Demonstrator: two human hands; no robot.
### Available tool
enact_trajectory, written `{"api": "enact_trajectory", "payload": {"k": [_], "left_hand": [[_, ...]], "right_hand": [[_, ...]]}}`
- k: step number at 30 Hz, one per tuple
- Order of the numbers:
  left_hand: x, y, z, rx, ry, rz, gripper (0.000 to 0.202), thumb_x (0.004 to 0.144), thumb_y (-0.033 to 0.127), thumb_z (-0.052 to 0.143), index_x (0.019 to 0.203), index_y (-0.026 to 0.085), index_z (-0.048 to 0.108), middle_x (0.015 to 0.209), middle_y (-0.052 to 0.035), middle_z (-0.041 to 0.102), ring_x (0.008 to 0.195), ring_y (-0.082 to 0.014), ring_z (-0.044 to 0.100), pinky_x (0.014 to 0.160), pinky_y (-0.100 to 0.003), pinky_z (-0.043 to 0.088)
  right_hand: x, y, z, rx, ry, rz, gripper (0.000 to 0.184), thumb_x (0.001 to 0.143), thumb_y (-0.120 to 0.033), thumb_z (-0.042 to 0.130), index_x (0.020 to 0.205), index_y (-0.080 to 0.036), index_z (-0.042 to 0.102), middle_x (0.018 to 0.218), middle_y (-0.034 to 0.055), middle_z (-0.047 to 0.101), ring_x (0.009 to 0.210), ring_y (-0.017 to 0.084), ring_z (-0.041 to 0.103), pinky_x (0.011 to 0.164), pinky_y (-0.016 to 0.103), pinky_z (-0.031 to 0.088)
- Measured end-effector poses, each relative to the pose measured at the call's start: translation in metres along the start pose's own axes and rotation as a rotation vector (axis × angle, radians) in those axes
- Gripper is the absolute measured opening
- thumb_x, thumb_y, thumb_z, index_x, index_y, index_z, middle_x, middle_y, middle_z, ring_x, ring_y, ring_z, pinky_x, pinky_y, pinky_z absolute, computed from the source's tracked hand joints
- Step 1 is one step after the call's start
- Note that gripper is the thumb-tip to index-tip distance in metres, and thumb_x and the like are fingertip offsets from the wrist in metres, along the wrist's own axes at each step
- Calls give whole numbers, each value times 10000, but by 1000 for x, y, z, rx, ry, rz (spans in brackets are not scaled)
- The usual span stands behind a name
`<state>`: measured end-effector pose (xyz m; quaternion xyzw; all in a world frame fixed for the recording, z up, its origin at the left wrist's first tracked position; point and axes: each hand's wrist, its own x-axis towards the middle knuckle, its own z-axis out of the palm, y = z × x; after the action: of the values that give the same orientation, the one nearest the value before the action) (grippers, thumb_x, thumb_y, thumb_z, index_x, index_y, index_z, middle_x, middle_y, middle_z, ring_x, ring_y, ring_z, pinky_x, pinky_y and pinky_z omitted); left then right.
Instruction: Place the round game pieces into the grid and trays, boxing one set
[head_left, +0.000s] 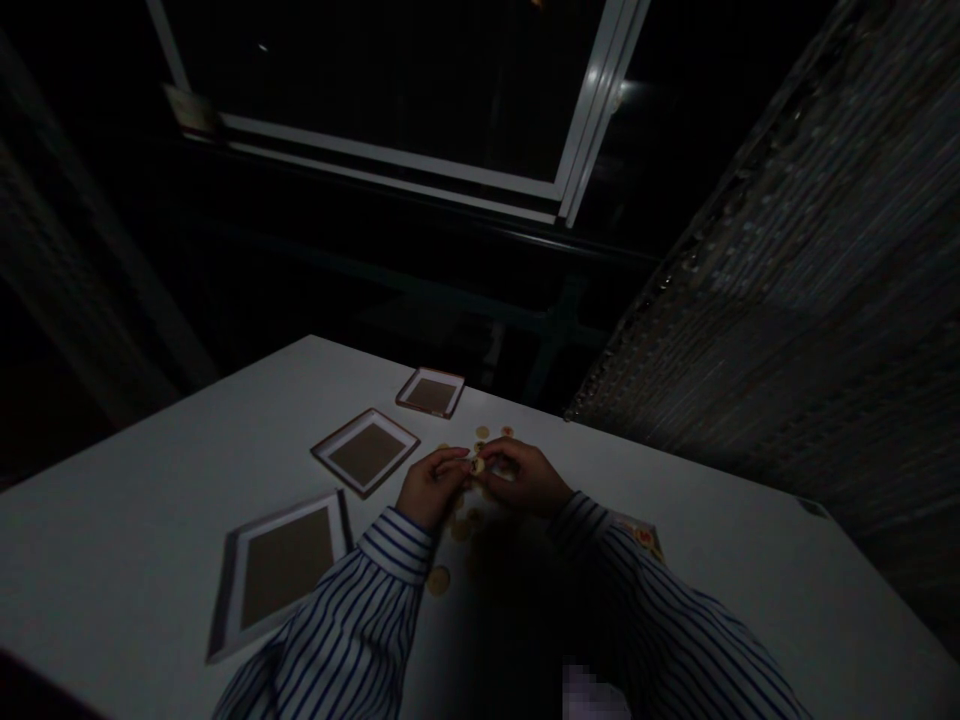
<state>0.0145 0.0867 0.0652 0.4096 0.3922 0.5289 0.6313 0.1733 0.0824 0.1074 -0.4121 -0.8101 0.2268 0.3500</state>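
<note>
In dim light, my left hand (431, 487) and my right hand (530, 480) meet over the table. Between their fingertips is a small round game piece (477, 466), pale with a dark mark, resembling a Chinese chess piece. My right thumb and fingers pinch it from the right; my left fingers are closed together against its left side. More pale round pieces lie beneath and around the hands, including one piece (439, 580) near my left sleeve and another piece (482, 432) beyond the hands. Some are partly hidden by my fingers and shadow.
Three shallow square box parts stand left of the hands: a small tray (458, 396), a middle tray (320, 452) and a larger tray (232, 600). Beside my right sleeve, a container (652, 526) holds red-marked pieces. A beaded curtain (787, 330) hangs right; a window frame (390, 160) is ahead.
</note>
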Motion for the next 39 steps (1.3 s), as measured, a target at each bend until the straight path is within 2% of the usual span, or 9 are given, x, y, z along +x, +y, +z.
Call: {"api": "enact_trajectory", "payload": {"k": [12,19,24,28,33,39], "left_hand": [[-5,7,1,-67,12,9,417,505,333,753,838,122,617,718,-53,684,675,-169,642,710,-324,508],[-6,8,1,-69,-42,-21,411,481,318,772,818,127,636,759,-64,698,702,-175,647,745,-329,501],[-8,10,2,-8,-30,40,431,509,345,753,859,125,629,792,-84,697,745,-198,648,753,-346,501],[-9,11,1,22,16,67,465,509,373,748,881,119,631,808,-93,696,765,-210,648,770,-363,501],[-12,12,1,26,52,76,460,519,383,743,884,122,641,798,-90,695,737,-208,649,768,-376,502],[-15,12,4,83,42,88,419,537,371,739,862,123,648,808,-91,693,748,-210,647,764,-377,506]], "right_hand": [[-2,-6,-5,-80,-29,-12,187,736,-239,563,914,-182,565,877,31,620,805,129,573,745,264,435],[-4,-7,-8,-72,-33,-22,202,740,-239,564,931,-174,563,886,35,613,802,124,570,735,256,438],[-5,-7,-15,-111,-51,13,249,740,-233,557,983,-177,554,894,35,613,812,134,570,736,272,435],[-9,-8,-30,-108,10,41,253,758,-232,527,1003,-174,550,914,42,610,797,126,569,723,268,441],[-18,-17,-61,-145,109,81,261,766,-231,511,1016,-170,555,919,41,614,758,120,560,690,259,445],[-40,-22,-92,-202,126,86,264,765,-231,518,1017,-169,562,907,40,613,768,122,556,659,247,434]]}}
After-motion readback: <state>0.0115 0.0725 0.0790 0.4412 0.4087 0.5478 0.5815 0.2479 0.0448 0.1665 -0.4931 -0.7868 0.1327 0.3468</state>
